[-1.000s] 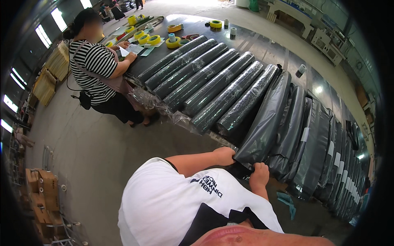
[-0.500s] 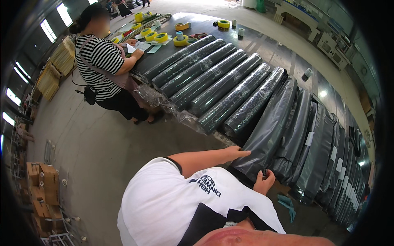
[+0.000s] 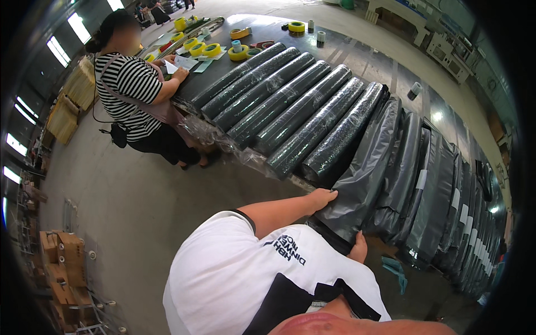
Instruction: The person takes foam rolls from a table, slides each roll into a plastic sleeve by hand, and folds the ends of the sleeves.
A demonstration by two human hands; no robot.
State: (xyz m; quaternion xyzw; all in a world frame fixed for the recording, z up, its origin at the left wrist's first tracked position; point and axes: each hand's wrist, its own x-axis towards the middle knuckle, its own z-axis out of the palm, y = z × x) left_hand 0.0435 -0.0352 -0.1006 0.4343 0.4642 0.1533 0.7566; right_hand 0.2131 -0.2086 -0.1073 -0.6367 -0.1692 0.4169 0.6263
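1. Grey plastic bag: long, pliant, semi-gloss film, creased along its length; lies on the table's near edge, between clear-wrapped rolls and other bagged packages. Contents concealed.
2. Left hand: closed on the bag's near left edge, thumb over the film; remaining fingers mostly out of sight.
3. Right hand: closed on the bag's near right corner, thumb raised against the film; its other fingers hard to make out.
4. Clear-wrapped rolls: seven dark cylinders, side by side, glossy and wrinkled.
5. Bagged packages: dark, flattened, some with white labels; crowded and bent toward the rim, count uncertain.
6. Table: dark, smooth, reflective; far right end lost in lens shadow.
7. Tape rolls: yellow rings, some overlapping.
8. Co-worker: striped top, hands at white paper; lettering illegible.
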